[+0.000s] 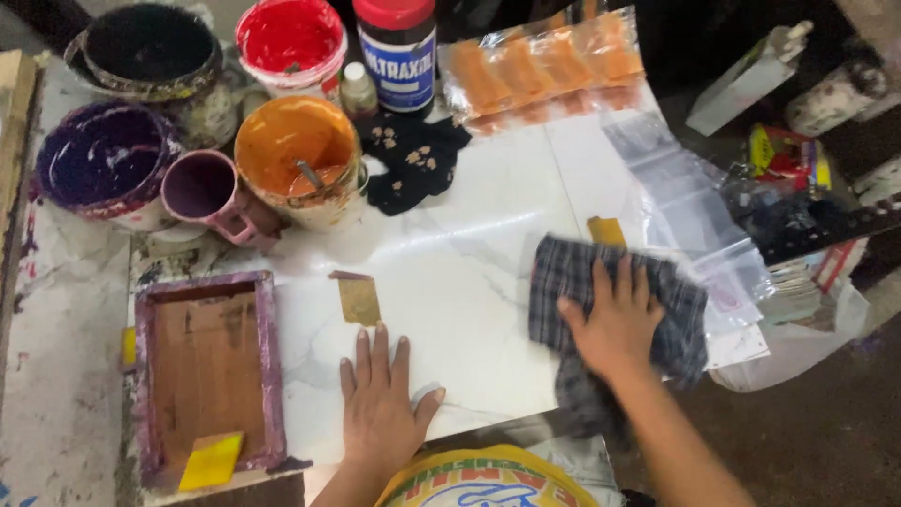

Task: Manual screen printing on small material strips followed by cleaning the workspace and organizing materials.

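Observation:
My right hand (615, 319) presses flat on a dark plaid cloth (572, 277) lying on the white marble-look tabletop (460, 263), fingers spread over the fabric. My left hand (380, 404) rests palm down on the bare tabletop near the front edge, fingers apart, holding nothing. Just beyond its fingertips lies a small tan card (358, 300). A small yellow card (606, 231) peeks out behind the cloth.
Paint pots stand at the back left: black (150, 47), red (289, 38), purple (99, 160), orange (298, 155), plus a purple mug (202, 188). A purple-stained wooden frame (206, 376) holds a yellow squeegee (211, 460). Plastic bags (676, 188) and an orange packet (540, 66) lie right.

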